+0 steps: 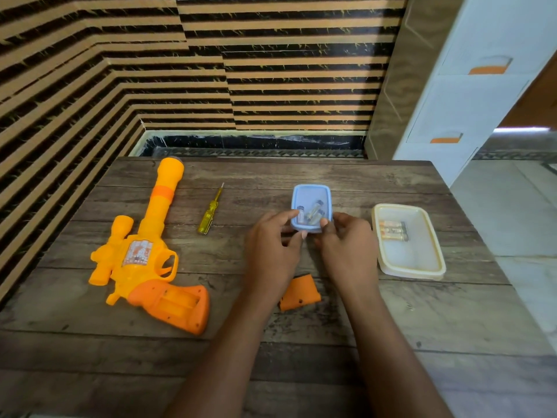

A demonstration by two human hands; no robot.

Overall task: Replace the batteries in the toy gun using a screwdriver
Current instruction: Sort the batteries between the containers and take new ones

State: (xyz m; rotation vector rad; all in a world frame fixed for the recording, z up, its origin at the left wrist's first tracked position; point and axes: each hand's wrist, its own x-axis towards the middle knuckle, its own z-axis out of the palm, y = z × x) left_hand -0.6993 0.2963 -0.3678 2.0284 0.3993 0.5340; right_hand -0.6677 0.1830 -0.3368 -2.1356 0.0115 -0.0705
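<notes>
- Holding the near edge of the small blue box (312, 191) with both hands: my left hand (272, 245) pinches its near-left corner and my right hand (346, 247) pinches its near-right corner, fingers curled onto the rim.
- Just beyond my fingertips, inside that box, lie the loose batteries (313, 210), crossing one another; I can't tell exactly how many.
- Toward me from my hands, between my wrists, the orange battery cover (300, 292) lies flat on the wooden table (331, 387).
- Near my right hand, to its right, sits a cream box (410, 268), apart from the blue one, with orange-labelled batteries (393, 230) side by side in its far half.
- To the left of my left hand lies the yellow screwdriver (209, 211), its tip pointing away from me.
- Farther left, well apart from my hands, the toy gun (144, 254) lies on its side, barrel pointing away, grip toward me with the battery compartment (177, 303) uncovered.
</notes>
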